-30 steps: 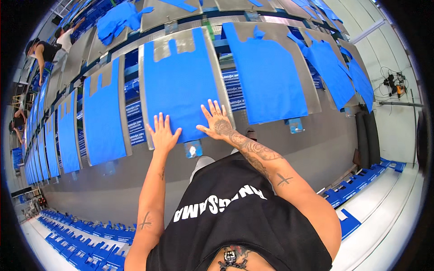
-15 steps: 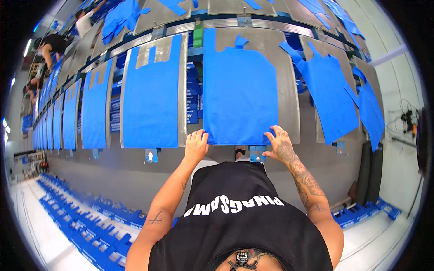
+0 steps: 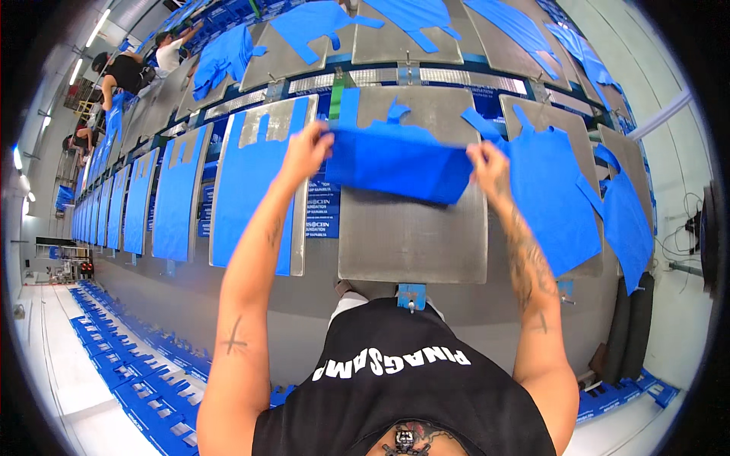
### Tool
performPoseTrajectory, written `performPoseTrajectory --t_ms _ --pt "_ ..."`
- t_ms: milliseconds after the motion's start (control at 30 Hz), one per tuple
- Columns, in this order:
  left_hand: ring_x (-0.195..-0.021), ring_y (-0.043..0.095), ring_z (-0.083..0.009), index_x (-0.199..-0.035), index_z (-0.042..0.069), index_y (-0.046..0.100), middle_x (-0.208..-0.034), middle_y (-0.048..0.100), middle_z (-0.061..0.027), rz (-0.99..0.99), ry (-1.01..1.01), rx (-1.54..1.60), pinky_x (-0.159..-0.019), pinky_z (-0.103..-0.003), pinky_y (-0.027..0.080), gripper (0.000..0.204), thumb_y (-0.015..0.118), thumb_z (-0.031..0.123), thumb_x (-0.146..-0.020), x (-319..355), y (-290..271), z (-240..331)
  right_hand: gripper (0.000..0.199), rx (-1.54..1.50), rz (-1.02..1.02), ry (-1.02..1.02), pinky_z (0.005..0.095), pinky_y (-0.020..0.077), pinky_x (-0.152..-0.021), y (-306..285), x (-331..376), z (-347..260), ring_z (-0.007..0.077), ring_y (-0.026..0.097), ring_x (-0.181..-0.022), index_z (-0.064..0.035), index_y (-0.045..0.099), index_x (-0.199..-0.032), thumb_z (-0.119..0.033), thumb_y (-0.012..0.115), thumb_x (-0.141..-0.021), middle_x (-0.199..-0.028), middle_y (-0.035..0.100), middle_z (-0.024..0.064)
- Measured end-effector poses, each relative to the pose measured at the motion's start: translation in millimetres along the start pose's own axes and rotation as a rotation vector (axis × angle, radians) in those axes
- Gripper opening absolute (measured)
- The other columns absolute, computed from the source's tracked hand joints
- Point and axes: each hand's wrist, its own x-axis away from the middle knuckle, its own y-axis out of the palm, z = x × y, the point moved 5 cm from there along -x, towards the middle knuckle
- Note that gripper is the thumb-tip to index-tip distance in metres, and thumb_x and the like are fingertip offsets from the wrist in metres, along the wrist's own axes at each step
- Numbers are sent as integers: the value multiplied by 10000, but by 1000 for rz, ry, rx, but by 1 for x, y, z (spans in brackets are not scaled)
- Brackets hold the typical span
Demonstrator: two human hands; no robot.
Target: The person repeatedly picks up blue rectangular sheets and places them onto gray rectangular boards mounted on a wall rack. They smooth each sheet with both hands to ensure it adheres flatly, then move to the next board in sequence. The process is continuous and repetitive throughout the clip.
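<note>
My left hand (image 3: 308, 150) pinches the left side of a blue fabric bag (image 3: 399, 163) with cut-out handles. On its right side, my right hand (image 3: 490, 167) grips the bag with closed fingers. The lower part of the bag is lifted and folded up, slightly blurred. Its handle end lies at the far side of a grey metal board (image 3: 412, 235), whose near part is bare. Below the board's near edge is a blue bracket (image 3: 411, 296).
To the left, a row of boards carries flat blue bags (image 3: 255, 190). At right, another blue bag (image 3: 551, 197) lies askew on its board. A second row of boards (image 3: 407, 38) runs behind. Several people (image 3: 125, 72) are at the far left. Printed blue pieces (image 3: 144, 372) line the lower left.
Both hands have moved up and away from me, lifting the bag's near edge off the board and folding it back. The near part of the board is now uncovered.
</note>
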Motion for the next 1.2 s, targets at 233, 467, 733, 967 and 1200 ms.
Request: performPoseTrajectory --t_ms 233,467,733,967,1200 --pt "-747 710 -162 -1124 2 671 -816 686 -48 448 401 135 -686 -281 563 259 715 166 -929 -161 -127 142 276 -329 7 -379 259 563 -710 -63 -183 -160 122 663 -808 -11 687 -1172 -182 677 -955 -925 705 65" --pt "-751 702 -150 -1099 10 744 -873 727 -78 486 490 250 -732 -282 573 205 638 51 -929 -92 -151 179 243 87 329 -753 265 562 -734 -98 -112 -215 126 671 -841 -40 706 -1193 -62 612 -969 -978 720 63" --pt "-764 665 -110 -1127 1 727 -901 724 -58 171 -50 476 -699 -270 561 267 725 184 -933 14 -27 33 271 -225 120 -91 245 555 -667 -46 -15 -65 105 666 -794 -11 721 -1152 -156 716 -923 -924 722 61" --pt "-678 645 -124 -1230 -63 594 -845 693 -81 139 -290 613 -631 -249 529 416 732 -20 -840 107 72 -72 202 -320 193 250 257 563 -596 -15 69 78 132 660 -699 18 689 -1079 -20 718 -883 -859 697 69" --pt "-671 656 -130 -1071 -68 654 -849 691 -91 49 -667 477 -591 -240 550 263 754 -5 -836 189 120 -123 171 -115 155 433 253 562 -571 -5 142 121 126 662 -679 14 683 -1008 3 738 -846 -808 685 69"
